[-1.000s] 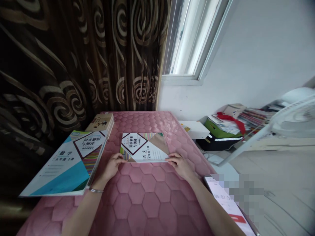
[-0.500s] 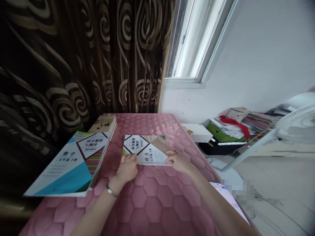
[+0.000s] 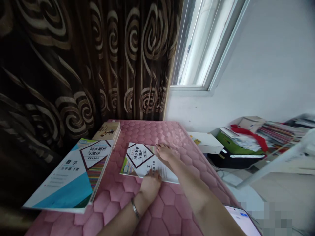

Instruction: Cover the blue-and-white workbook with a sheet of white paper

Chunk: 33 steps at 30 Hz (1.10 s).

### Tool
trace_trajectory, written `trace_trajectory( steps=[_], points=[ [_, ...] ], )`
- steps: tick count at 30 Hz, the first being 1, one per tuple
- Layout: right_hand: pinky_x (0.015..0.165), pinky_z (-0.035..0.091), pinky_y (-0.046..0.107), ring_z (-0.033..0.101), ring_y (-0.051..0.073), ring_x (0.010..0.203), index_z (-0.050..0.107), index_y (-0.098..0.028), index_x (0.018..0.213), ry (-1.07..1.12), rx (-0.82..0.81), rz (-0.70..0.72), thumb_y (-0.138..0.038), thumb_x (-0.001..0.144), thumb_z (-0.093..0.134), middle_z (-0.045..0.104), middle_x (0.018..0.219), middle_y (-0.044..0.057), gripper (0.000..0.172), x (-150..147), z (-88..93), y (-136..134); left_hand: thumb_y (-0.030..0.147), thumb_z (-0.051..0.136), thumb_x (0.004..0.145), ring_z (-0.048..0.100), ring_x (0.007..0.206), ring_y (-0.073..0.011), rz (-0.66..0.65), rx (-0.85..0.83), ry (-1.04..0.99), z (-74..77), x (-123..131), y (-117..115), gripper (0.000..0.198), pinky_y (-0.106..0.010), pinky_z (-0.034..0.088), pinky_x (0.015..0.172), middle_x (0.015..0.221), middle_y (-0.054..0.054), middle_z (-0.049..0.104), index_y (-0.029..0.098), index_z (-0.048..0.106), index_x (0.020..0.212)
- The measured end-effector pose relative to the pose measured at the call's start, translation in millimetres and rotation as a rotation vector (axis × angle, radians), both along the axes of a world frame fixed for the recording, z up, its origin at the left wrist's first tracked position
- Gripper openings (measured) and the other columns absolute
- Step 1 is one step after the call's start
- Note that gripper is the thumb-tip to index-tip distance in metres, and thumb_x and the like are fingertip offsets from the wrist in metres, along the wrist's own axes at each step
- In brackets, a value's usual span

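A white workbook (image 3: pixel 139 155) with a diamond frame and coloured stripes lies on the pink hexagon-patterned table cover (image 3: pixel 137 129). My left hand (image 3: pixel 151 183), with a silver bangle on the wrist, rests on the workbook's near edge, fingers spread over its lower middle. My right hand (image 3: pixel 164 152) reaches across the workbook's right part and lies at its far edge, fingers apart and flat. To the left, a larger blue and white workbook (image 3: pixel 71 177) lies on a stack, with a tan book (image 3: pixel 107 131) behind it.
A phone with a lit screen (image 3: pixel 242 219) lies at the table's right edge. Beyond it stand a white box (image 3: pixel 206 142), a green and black container of papers (image 3: pixel 236 154) and a white frame (image 3: pixel 261 164). A dark curtain (image 3: pixel 123 65) hangs behind the table.
My left hand has moved right along the near edge of the workbook. My right hand has gone from its right side to the far edge. The workbook now sits slightly turned; the view has shifted.
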State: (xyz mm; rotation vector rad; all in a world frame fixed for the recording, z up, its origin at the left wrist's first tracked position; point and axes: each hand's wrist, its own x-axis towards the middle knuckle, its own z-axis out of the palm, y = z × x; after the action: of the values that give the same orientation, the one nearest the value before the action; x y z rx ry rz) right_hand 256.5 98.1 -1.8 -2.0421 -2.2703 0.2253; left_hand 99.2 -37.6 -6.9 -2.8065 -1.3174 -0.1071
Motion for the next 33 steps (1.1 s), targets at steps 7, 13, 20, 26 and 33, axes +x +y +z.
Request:
trace_trajectory(
  steps=[7, 13, 20, 26, 33],
  points=[
    [0.090, 0.043, 0.038, 0.057, 0.030, 0.114, 0.057, -0.013, 0.123, -0.034, -0.014, -0.128, -0.042, 0.094, 0.041, 0.062, 0.120, 0.020, 0.043, 4.0, 6.7, -42.6, 0.001, 0.044, 0.084, 0.051, 0.123, -0.0172, 0.091, -0.098, -0.344, -9.6, -83.1, 16.8, 0.038, -0.034, 0.040, 0.106, 0.122, -0.001, 0.065, 0.025, 0.072, 0.097],
    [0.075, 0.047, 0.033, 0.066, 0.028, 0.098, 0.061, -0.008, 0.108, 0.060, -0.072, -0.264, -0.037, 0.095, 0.037, 0.067, 0.107, 0.022, 0.040, -4.3, -3.9, -116.3, -0.001, 0.046, 0.078, 0.059, 0.105, -0.0184, 0.419, -0.059, -0.510, -10.4, -117.1, 50.6, 0.032, -0.033, 0.044, 0.098, 0.115, -0.008, 0.062, 0.019, 0.072, 0.076],
    [0.074, 0.045, 0.030, 0.067, 0.027, 0.095, 0.061, -0.006, 0.104, 0.429, -0.039, -0.441, -0.031, 0.094, 0.038, 0.068, 0.103, 0.021, 0.035, -17.2, -11.2, -132.3, -0.001, 0.035, 0.080, 0.060, 0.096, -0.0210, 0.650, -0.123, -0.439, -8.7, -84.6, 62.3, 0.041, -0.027, 0.047, 0.077, 0.103, -0.014, 0.062, 0.011, 0.059, 0.112],
    [0.083, 0.045, 0.029, 0.064, 0.024, 0.101, 0.067, -0.012, 0.098, 0.675, -0.060, -0.361, -0.034, 0.093, 0.035, 0.071, 0.098, 0.015, 0.039, -7.7, -22.5, -127.2, 0.003, 0.030, 0.086, 0.063, 0.102, -0.0237, 0.763, -0.161, -0.432, -9.5, -80.1, 62.2, 0.042, -0.028, 0.049, 0.077, 0.111, -0.021, 0.062, 0.007, 0.043, 0.126],
    [0.088, 0.045, 0.032, 0.063, 0.025, 0.102, 0.066, -0.015, 0.102, 0.752, 0.036, -0.359, -0.039, 0.089, 0.037, 0.070, 0.106, 0.012, 0.040, -6.1, -29.4, -160.2, 0.006, 0.031, 0.090, 0.069, 0.092, -0.0204, 0.734, -0.310, -0.495, 1.4, -87.0, 43.5, 0.039, -0.026, 0.049, 0.075, 0.102, -0.019, 0.070, 0.008, 0.040, 0.128]
  ],
)
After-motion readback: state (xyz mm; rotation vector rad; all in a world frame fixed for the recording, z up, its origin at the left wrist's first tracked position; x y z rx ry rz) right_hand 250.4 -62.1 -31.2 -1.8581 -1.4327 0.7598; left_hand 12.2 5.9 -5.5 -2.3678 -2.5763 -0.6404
